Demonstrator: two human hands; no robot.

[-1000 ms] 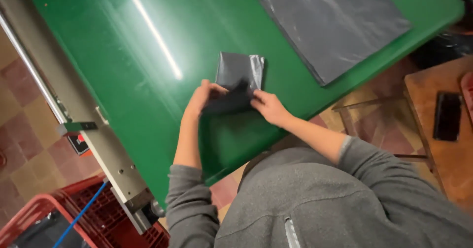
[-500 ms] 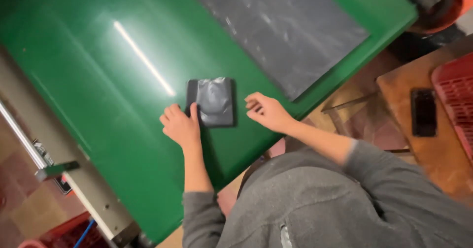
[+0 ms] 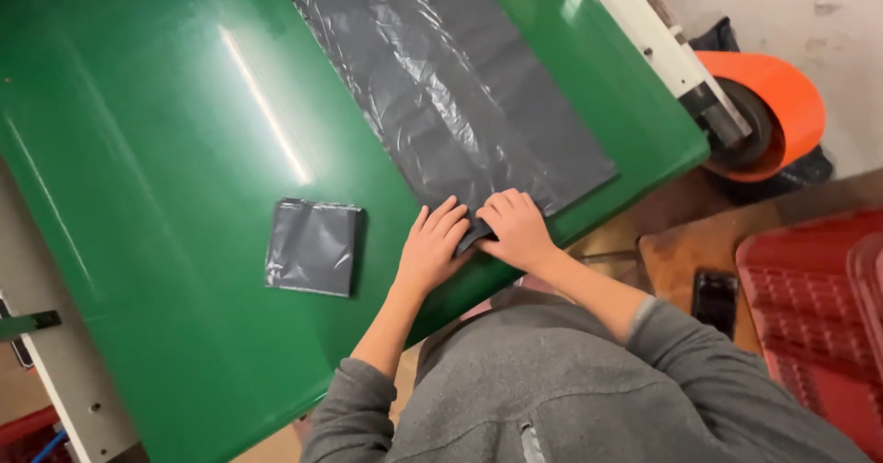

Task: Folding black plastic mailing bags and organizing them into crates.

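At the near edge of the green table (image 3: 138, 150), the left hand (image 3: 430, 247) and right hand (image 3: 517, 230) pinch the near corner of a flat grey plastic bag (image 3: 451, 86); a folded bag (image 3: 313, 246) lies apart to their left.

Head cam, steep down, close over green table (image 3: 166, 86), prob tilted

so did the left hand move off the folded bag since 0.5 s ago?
Yes. The left hand has left the folded square bag and gone right along the green table to the near corner of the flat grey sheet, beside the right hand.
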